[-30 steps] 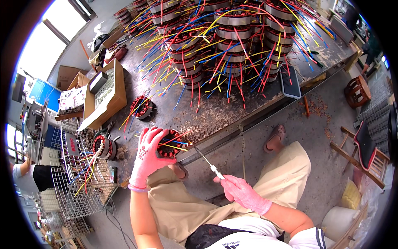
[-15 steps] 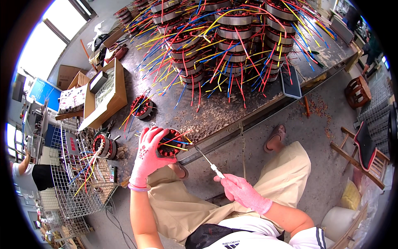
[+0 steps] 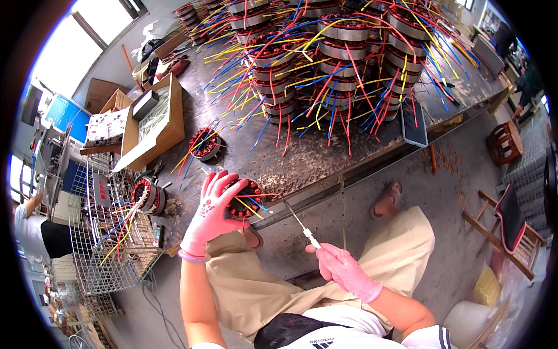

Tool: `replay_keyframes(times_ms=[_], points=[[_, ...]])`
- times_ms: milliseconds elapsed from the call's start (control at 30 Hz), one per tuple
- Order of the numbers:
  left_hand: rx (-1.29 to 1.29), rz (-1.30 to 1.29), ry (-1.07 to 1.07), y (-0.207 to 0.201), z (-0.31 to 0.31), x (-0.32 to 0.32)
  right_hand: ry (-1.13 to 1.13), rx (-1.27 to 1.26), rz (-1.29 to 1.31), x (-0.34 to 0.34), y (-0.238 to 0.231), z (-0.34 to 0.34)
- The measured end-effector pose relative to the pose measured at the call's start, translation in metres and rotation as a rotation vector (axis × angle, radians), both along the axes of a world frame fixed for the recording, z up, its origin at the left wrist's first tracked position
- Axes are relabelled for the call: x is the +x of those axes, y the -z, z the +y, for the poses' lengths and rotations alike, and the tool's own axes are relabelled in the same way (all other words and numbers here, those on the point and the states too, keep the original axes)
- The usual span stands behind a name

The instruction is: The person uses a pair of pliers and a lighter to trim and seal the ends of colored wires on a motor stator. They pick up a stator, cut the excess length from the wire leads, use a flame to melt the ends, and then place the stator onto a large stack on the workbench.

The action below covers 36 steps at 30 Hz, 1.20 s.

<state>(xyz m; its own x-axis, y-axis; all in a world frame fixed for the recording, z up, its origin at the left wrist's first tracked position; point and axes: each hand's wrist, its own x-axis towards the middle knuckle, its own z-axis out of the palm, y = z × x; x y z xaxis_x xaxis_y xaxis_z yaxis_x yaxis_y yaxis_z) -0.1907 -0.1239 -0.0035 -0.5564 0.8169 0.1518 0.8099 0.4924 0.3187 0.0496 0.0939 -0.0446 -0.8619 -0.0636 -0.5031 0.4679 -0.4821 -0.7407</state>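
In a pink glove, my left hand [image 3: 210, 216] is closed around the rim of a motor stator [image 3: 251, 191] at the table's front edge. The stator has a dark ring, red windings and short red, yellow and blue lead wires pointing right. My right hand [image 3: 349, 272], also gloved in pink, grips the pale handle of a thin-shafted screwdriver-like tool [image 3: 299, 223]. Its metal shaft points up and left toward the lead wires, with the tip a little apart from the stator. Behind the held piece, another stator [image 3: 204, 144] lies on the table.
Tall stacks of stators [image 3: 343, 52] with wires sticking out cover the table's [image 3: 279, 168] back. A phone [image 3: 414, 125] lies at the right edge. Left are a cardboard box [image 3: 178, 110], a stator with tied wires [image 3: 152, 198] and a wire cart [image 3: 87, 262]. A chair [image 3: 511, 227] stands right.
The stator has turned in my left hand, and its lead wires now point lower to the right. My right hand keeps its grip on the tool. The view has shifted slightly.
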Motion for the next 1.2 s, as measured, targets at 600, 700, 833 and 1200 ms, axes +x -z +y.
replay_keyframes(times_ms=[600, 700, 833, 1200], points=[[-0.03, 0.088, -0.012, 0.0, -0.002, -0.003, 0.013, 0.033, -0.01, -0.003, -0.009, -0.003], [-0.009, 0.093, 0.009, -0.002, 0.002, -0.005, -0.004, 0.044, 0.009, -0.003, -0.011, 0.0], [-0.022, 0.079, 0.014, -0.001, 0.001, -0.007, -0.006, 0.029, 0.025, -0.001, -0.005, 0.001], [-0.056, 0.123, -0.006, 0.001, 0.0, -0.006, -0.004, 0.037, 0.015, -0.002, -0.008, 0.001]])
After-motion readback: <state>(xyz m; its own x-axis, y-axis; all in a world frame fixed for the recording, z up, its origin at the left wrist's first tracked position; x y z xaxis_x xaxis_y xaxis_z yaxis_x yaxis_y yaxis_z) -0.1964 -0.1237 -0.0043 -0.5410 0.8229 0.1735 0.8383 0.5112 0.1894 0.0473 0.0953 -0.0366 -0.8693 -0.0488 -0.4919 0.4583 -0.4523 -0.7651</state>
